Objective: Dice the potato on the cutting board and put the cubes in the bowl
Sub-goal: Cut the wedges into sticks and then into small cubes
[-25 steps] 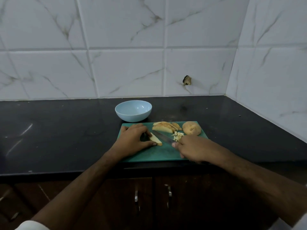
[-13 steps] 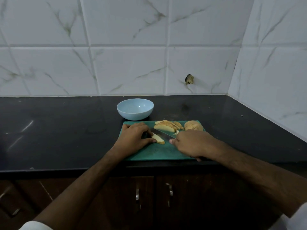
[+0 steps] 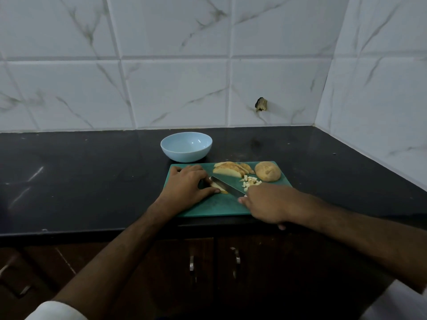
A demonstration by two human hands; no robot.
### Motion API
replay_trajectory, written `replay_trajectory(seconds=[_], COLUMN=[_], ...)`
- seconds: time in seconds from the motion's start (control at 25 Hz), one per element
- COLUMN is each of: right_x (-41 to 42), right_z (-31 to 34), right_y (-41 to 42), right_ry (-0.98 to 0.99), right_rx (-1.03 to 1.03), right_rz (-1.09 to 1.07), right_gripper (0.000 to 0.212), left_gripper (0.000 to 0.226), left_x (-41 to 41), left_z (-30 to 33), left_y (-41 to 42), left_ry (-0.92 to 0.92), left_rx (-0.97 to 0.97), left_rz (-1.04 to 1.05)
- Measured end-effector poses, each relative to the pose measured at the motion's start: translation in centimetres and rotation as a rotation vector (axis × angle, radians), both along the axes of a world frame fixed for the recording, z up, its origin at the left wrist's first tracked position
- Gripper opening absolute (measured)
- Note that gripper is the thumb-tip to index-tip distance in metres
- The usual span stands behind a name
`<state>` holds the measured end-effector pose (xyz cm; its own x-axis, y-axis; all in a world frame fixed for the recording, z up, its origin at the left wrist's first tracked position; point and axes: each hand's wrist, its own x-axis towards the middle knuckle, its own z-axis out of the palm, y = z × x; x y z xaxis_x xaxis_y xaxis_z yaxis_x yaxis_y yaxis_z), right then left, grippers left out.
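Left hand [image 3: 188,184] fingers curl down, pinning a pale potato slice [image 3: 219,188]; right hand [image 3: 265,202] clenches the steel knife [image 3: 227,186], blade pointing ten o'clock.

One bowl [image 3: 186,146], one knife [image 3: 227,186], two hands [image 3: 188,184] (cubes uncountable).

Home kitchen; marble-look wall tiles [image 3: 175,93], black counter [image 3: 80,181], cupboard doors [image 3: 215,269] below

Tabletop [image 3: 92,181]: black polished stone, glossy, scuffed. Wall tiles [image 3: 175,93]: glossy white marble-look. Cutting board [image 3: 215,204]: matt green plastic. Bowl [image 3: 186,146]: smooth pale-blue glaze. Knife blade [image 3: 227,186]: bare metal. Cabinet doors [image 3: 208,273]: dark wood, metal handles.
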<state>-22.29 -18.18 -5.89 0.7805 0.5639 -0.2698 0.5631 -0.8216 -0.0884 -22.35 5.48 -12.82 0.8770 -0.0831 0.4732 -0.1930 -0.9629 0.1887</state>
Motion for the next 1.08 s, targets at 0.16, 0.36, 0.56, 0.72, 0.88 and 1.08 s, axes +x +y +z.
replay_trajectory(seconds=[0.16, 0.36, 0.56, 0.72, 0.88, 1.08], right_x=[-2.2, -3.0, 0.5, 1.9, 2.0, 1.9], right_z=[-1.2, -2.1, -1.5, -1.1, -1.2, -1.3], right_y=[-3.5, -3.9, -1.9, -1.3, -1.8, -2.5], right_ry=[0.014, -0.271, -0.311, -0.218, -0.164, -0.166], right_rx=[0.072, -0.026, -0.033, 0.024, 0.059, 0.062], right_rz=[-0.001, 0.071, 0.048, -0.032, -0.059, -0.048], right_gripper=[0.043, 0.039, 0.046, 0.051, 0.051, 0.046], left_gripper=[0.043, 0.039, 0.028, 0.022, 0.018, 0.01], left_x=[0.0, -0.1, -0.4, -0.4, -0.5, -0.7], left_z=[-0.1, -0.1, -0.1, -0.3, -0.3, 0.0], left_y=[-0.1, 0.0, 0.2, 0.3, 0.4, 0.2], left_ry=[0.011, 0.036, 0.038, 0.027, 0.029, 0.026], left_rx=[0.0, -0.014, -0.051, -0.037, -0.021, 0.013], left_rz=[-0.002, -0.034, -0.034, -0.038, -0.041, -0.041])
